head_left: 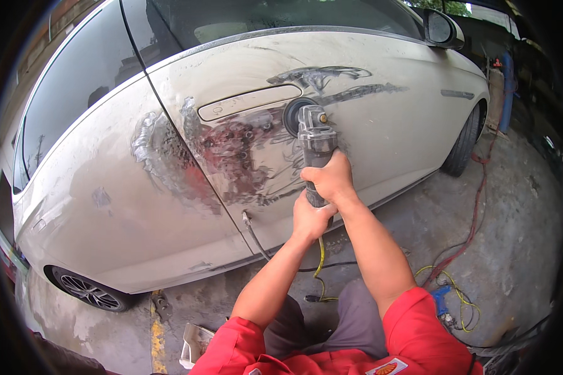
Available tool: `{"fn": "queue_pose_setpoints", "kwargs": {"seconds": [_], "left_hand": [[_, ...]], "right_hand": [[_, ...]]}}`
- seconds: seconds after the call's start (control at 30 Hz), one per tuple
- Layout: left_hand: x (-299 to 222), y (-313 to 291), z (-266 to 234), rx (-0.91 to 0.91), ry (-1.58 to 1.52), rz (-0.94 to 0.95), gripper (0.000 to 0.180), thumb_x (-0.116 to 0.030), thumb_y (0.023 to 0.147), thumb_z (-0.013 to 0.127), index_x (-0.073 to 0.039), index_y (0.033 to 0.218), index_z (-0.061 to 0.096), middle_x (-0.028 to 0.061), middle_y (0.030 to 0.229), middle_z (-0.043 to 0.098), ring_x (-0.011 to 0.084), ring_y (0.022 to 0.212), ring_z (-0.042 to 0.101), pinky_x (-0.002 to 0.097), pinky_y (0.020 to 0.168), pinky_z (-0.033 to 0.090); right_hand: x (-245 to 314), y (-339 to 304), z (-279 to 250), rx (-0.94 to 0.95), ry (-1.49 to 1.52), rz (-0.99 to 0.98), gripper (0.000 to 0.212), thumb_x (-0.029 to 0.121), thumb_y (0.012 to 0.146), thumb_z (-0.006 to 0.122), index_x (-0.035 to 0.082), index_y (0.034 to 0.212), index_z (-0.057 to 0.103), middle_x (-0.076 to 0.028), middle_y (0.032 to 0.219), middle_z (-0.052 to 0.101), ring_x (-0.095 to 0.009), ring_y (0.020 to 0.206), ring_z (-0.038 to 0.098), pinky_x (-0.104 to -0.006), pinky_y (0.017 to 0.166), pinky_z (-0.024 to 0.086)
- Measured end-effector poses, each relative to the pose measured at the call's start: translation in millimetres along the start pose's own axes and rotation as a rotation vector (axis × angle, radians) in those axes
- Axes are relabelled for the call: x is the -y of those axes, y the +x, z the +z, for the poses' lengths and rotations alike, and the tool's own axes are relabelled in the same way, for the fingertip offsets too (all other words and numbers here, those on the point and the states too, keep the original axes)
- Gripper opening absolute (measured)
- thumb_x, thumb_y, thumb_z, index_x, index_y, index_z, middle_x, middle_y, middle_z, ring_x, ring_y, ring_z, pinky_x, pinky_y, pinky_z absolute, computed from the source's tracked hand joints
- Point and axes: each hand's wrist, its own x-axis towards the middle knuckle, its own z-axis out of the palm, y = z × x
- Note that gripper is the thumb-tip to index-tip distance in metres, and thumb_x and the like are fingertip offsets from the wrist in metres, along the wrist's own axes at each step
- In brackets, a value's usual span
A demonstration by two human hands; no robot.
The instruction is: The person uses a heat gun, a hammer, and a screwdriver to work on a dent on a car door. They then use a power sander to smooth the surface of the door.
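An angle grinder (318,141) is held out in front of me, its round dark disc (292,117) against the white car door (394,134) just right of the door handle (250,102). My left hand (311,215) wraps round the rear end of the grinder's body. Further up, my right hand (333,178) is closed round the body behind the metal head. Left of the disc, the door's paint is worn off in a dark red and grey patch (231,150). Grey scuffs continue onto the rear panel (162,150) across the door gap.
A grey cable with a metal end (250,228) hangs against the lower door. Yellow cord (322,262) runs below the grinder. On the concrete floor lie a red hose (475,219), a blue object (441,300) and a white container (196,342). The side mirror (443,29) juts out at upper right.
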Motion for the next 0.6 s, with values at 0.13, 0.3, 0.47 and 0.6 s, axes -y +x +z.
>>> {"fn": "queue_pose_setpoints", "kwargs": {"seconds": [0.13, 0.3, 0.47, 0.6], "left_hand": [[22.1, -12.1, 2.4, -0.221, -0.247, 0.206, 0.032, -0.011, 0.08, 0.074, 0.002, 0.105, 0.059, 0.0039, 0.085, 0.066, 0.0115, 0.068, 0.059, 0.0296, 0.057, 0.045], [-1.0, -9.7, -19.3, -0.036, -0.046, 0.082, 0.031, -0.012, 0.078, 0.075, 0.0, 0.102, 0.061, 0.0037, 0.084, 0.067, 0.011, 0.066, 0.058, 0.0287, 0.056, 0.045], [17.3, -13.5, -22.3, -0.136, -0.038, 0.146, 0.036, -0.015, 0.077, 0.075, 0.003, 0.104, 0.061, 0.0073, 0.087, 0.07, 0.0148, 0.072, 0.064, 0.0326, 0.063, 0.05], [21.0, -30.6, -27.8, -0.176, -0.165, 0.115, 0.035, -0.013, 0.081, 0.074, 0.005, 0.107, 0.061, 0.0096, 0.097, 0.072, 0.0173, 0.083, 0.067, 0.034, 0.072, 0.053]], "right_hand": [[15.9, -12.5, 26.1, 0.168, -0.264, -0.157, 0.064, 0.018, 0.063, 0.08, -0.005, 0.119, 0.058, -0.025, 0.104, 0.071, -0.039, 0.099, 0.07, -0.0438, 0.089, 0.055], [13.2, -9.2, 18.7, 0.021, -0.05, -0.038, 0.051, 0.017, 0.063, 0.08, -0.005, 0.107, 0.064, -0.022, 0.101, 0.072, -0.035, 0.095, 0.071, -0.0423, 0.087, 0.055], [15.9, -19.0, 32.6, 0.035, -0.145, -0.084, 0.055, 0.017, 0.064, 0.078, -0.004, 0.112, 0.06, -0.024, 0.101, 0.072, -0.039, 0.095, 0.071, -0.0444, 0.087, 0.055], [24.7, -29.4, 51.4, 0.24, -0.287, -0.172, 0.062, 0.019, 0.066, 0.076, -0.004, 0.121, 0.056, -0.027, 0.106, 0.071, -0.044, 0.103, 0.069, -0.0457, 0.092, 0.054]]}}
